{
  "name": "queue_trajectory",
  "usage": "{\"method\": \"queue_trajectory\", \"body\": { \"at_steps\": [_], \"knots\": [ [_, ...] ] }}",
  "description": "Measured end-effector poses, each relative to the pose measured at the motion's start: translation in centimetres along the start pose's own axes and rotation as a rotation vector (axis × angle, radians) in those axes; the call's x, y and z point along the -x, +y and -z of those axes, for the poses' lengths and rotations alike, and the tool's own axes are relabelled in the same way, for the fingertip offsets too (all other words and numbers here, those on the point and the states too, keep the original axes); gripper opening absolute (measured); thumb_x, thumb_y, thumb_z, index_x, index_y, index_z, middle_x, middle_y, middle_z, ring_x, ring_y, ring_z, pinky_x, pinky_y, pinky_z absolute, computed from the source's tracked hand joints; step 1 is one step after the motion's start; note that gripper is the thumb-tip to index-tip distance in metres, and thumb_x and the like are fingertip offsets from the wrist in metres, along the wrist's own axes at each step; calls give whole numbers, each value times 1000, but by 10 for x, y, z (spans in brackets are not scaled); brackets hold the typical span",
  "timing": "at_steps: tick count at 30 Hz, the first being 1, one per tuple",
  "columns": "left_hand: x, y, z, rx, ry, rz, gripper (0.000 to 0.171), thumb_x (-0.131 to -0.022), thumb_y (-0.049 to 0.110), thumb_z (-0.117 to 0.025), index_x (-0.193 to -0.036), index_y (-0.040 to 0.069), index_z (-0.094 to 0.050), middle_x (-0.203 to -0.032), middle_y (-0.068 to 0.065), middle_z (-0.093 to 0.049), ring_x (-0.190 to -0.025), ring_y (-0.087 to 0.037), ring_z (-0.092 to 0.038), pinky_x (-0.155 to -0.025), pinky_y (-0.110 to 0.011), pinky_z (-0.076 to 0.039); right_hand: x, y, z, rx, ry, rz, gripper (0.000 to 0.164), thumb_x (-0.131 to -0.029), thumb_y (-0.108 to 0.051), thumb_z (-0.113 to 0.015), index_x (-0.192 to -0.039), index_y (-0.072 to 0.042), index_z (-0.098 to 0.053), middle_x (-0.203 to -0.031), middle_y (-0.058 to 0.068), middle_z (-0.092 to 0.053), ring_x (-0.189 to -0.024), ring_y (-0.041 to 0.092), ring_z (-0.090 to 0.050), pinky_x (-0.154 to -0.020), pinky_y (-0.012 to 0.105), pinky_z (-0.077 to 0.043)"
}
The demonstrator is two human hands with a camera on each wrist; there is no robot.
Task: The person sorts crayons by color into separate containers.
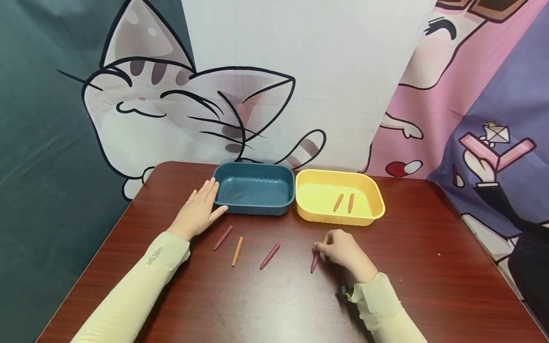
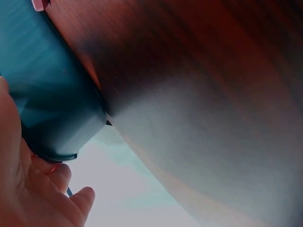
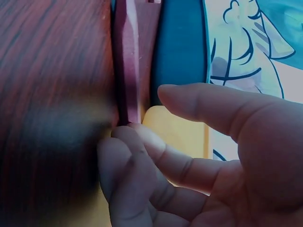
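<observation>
My left hand (image 1: 198, 209) lies with straight fingers against the left end of a dark blue plastic box (image 1: 257, 209); in the left wrist view its fingers touch the box wall (image 2: 57, 94). At the front of a yellow box (image 1: 334, 218), my right hand (image 1: 343, 247) is low over the table at a dark red crayon (image 1: 315, 262). The right wrist view has bent fingertips right at the end of this crayon (image 3: 127, 66), while the thumb stands apart from them. Two orange crayons (image 1: 338, 202) lie in the yellow box.
On the brown table (image 1: 206, 305) in front of the blue box are a red crayon (image 1: 223, 238), an orange crayon (image 1: 238, 251) and another red crayon (image 1: 269, 256). Behind the table hangs a cloth with a cartoon cat (image 1: 141, 114).
</observation>
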State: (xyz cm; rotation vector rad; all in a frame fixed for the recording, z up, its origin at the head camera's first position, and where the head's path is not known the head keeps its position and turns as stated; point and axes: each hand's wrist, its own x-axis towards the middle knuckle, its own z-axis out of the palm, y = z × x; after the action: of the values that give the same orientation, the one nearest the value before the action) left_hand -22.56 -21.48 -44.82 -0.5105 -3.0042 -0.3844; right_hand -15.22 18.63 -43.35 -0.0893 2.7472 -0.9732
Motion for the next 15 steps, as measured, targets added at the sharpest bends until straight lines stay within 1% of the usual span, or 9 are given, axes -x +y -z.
{"method": "queue_trajectory", "body": {
  "at_steps": [9, 12, 15],
  "knots": [
    [0, 0, 0, 1, 3, -2, 85, -103, 51, -52, -159, -4, -20, -167, -20, -16, -154, -36, -14, -121, -59, -17, -7, 1, -4, 58, -27, -28, 41, -89, -29, -76, -57, -8, -62, -48, -2, -50, -45, 12, -48, -47, 27, -40],
    [0, 0, -1, 2, 2, -2, 85, -103, 51, -51, -159, -4, -20, -167, -20, -15, -155, -36, -13, -121, -59, -17, -8, 1, -5, 63, -22, -40, 40, -88, -27, -77, -57, -9, -62, -49, -2, -49, -45, 12, -47, -46, 26, -38],
    [0, 0, 0, 1, 6, 0, 85, -103, 51, -51, -159, -4, -20, -167, -20, -15, -154, -36, -14, -121, -59, -17, -10, 1, -6, 58, -16, -44, 38, -88, -22, -76, -55, -9, -60, -48, -3, -48, -45, 11, -45, -46, 25, -36]
  ]
}}
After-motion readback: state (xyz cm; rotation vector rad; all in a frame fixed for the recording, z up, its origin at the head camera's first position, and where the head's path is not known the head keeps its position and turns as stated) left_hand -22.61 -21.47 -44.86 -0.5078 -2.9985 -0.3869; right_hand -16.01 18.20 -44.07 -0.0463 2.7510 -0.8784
